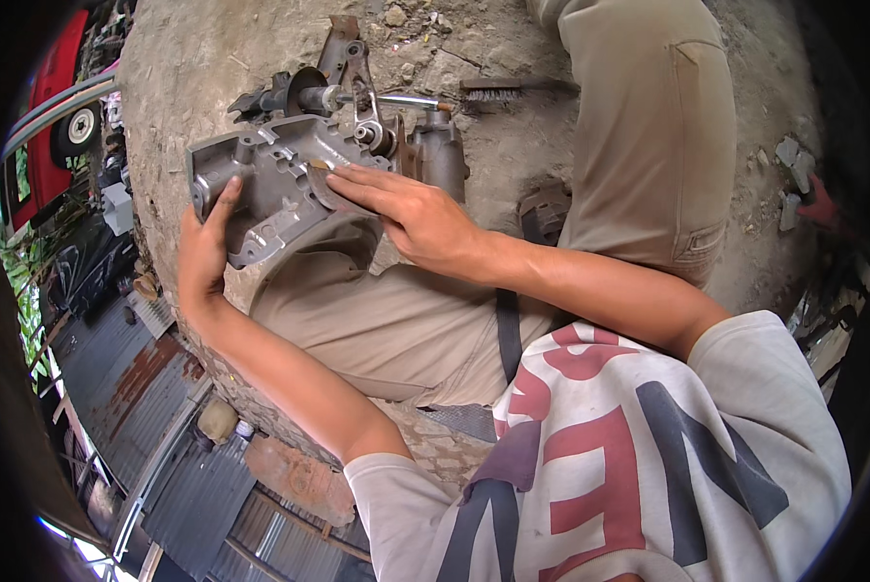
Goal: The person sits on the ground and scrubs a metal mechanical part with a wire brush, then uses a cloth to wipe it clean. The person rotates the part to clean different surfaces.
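Observation:
A grey cast-metal housing [260,182] is tilted over my bent leg. My left hand [213,236] grips its near left edge, the thumb on the inner face. My right hand [406,211] presses a thin, dark, flat piece [329,193] against the housing's right part; its exact kind I cannot tell. Just beyond lie a metal lever arm [364,94] with a round eye at each end and a shock absorber or strut [318,94] with a shiny rod. A cylindrical metal part [439,153] stands to the right of the housing.
A wire brush [493,89] lies on the rough dirt ground beyond my knee. A dark sandal [544,211] shows beside my leg. Corrugated metal sheets [195,509] and a brick-coloured slab [300,476] are at lower left. A red vehicle [46,145] stands at far left.

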Available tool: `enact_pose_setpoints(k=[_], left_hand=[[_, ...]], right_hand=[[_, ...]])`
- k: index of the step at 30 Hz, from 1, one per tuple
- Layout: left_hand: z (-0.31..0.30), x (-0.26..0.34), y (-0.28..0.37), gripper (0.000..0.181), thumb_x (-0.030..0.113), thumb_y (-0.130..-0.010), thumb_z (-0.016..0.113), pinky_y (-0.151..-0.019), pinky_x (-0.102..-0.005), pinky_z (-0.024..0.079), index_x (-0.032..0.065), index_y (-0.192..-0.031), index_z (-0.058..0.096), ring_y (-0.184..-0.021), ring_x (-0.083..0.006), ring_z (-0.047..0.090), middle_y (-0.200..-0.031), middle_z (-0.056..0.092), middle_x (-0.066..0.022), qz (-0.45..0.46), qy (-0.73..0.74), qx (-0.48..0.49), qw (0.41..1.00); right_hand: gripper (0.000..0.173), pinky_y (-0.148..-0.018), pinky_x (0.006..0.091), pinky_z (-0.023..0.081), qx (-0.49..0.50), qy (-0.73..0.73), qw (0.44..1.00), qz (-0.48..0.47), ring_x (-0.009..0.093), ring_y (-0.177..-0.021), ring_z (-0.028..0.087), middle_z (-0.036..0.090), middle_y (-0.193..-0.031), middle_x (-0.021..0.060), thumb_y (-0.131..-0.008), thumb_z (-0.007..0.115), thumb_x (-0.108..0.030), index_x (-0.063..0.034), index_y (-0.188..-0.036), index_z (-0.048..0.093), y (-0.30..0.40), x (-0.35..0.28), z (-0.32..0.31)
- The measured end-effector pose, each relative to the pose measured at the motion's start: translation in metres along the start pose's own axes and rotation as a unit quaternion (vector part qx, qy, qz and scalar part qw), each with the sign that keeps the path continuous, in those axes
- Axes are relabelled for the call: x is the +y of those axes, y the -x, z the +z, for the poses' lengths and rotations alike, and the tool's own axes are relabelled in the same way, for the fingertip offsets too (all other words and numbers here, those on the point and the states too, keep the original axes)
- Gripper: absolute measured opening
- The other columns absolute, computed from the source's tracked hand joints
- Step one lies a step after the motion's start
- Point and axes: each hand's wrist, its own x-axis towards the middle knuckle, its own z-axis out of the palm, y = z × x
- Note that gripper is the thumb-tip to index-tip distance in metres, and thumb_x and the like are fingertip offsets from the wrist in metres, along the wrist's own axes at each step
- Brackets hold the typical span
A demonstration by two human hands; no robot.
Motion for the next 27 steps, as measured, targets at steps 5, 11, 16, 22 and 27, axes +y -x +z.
enact_pose_setpoints(k=[5,11,16,22,27], left_hand=[[0.004,-0.004,0.005,0.052,0.038,-0.086,0.075,-0.090,-0.0320,0.046,-0.0021,-0.117,0.065,-0.097,-0.0196,0.061,-0.109,0.068,-0.0109,0.016,-0.005,0.029,0.999],[-0.001,-0.010,-0.004,0.058,0.037,-0.086,0.073,-0.099,-0.0331,0.041,-0.0030,-0.126,0.059,-0.109,-0.0208,0.058,-0.118,0.065,-0.0104,-0.043,-0.031,0.036,0.998],[0.002,-0.007,-0.004,0.054,0.036,-0.086,0.073,-0.098,-0.0329,0.041,-0.0018,-0.123,0.061,-0.106,-0.0197,0.058,-0.116,0.065,-0.0091,-0.007,-0.004,0.021,1.000],[0.001,-0.010,-0.004,0.052,0.036,-0.086,0.074,-0.093,-0.0329,0.045,-0.0028,-0.119,0.063,-0.100,-0.0203,0.061,-0.111,0.067,-0.0105,-0.008,-0.002,0.042,0.999],[0.002,-0.007,-0.004,0.057,0.037,-0.086,0.074,-0.100,-0.0330,0.041,-0.0016,-0.125,0.060,-0.108,-0.0211,0.058,-0.118,0.064,-0.0096,-0.010,0.009,0.015,1.000]], right_hand=[[0.067,-0.111,0.0401,0.041,0.000,0.080,0.993,0.084,0.033,-0.132,0.048,0.049,-0.144,0.0153,-0.077,0.046,0.014,-0.0101,-0.140,0.051,0.011,0.042,0.007],[0.070,-0.113,0.0392,0.039,0.004,0.015,1.000,-0.001,0.033,-0.132,0.048,0.049,-0.144,0.0152,-0.075,0.042,0.016,-0.0083,-0.140,0.051,0.005,0.019,0.005],[0.071,-0.115,0.0393,0.036,0.009,0.051,0.995,0.079,0.032,-0.135,0.046,0.050,-0.143,0.0163,-0.073,0.043,0.015,-0.0080,-0.140,0.051,0.011,0.039,0.010],[0.065,-0.114,0.0401,0.037,-0.011,0.026,0.999,0.014,0.034,-0.134,0.046,0.050,-0.143,0.0169,-0.079,0.046,0.011,-0.0093,-0.141,0.049,0.004,0.012,-0.002],[0.065,-0.113,0.0393,0.039,0.000,0.044,0.997,0.062,0.032,-0.133,0.047,0.051,-0.142,0.0166,-0.079,0.044,0.012,-0.0087,-0.140,0.051,0.006,0.023,0.002]])
